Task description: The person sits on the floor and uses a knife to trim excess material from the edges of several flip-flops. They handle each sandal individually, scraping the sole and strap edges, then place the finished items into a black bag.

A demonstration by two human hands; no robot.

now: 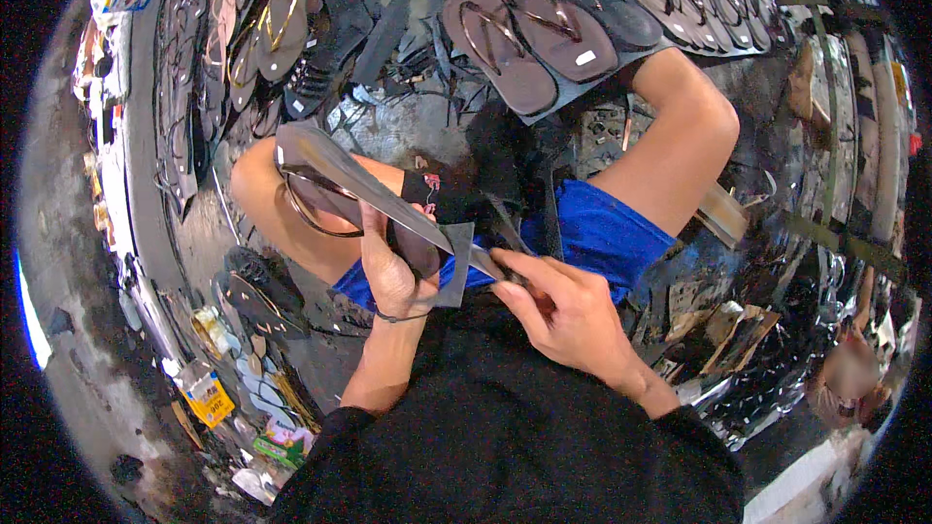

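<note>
My left hand (386,270) is wrapped round a brown thong sandal (330,196) with a shiny strap, holding it tilted above my lap so that its sole edge shows. At the sandal's near end, a flat piece of dark grey sheet (458,277) sticks out past the sole. My right hand (568,306) is closed round a knife, its handle hidden by the fingers. The knife's grey blade (482,263) meets the sheet at the sole's edge.
Finished-looking brown sandals (524,29) stand in rows on a grey sheet at the far right. More sandals (282,24) and dark scraps (383,29) lie at the far left. A yellow box (207,398) sits at the near left, cut wood pieces (743,330) at the right.
</note>
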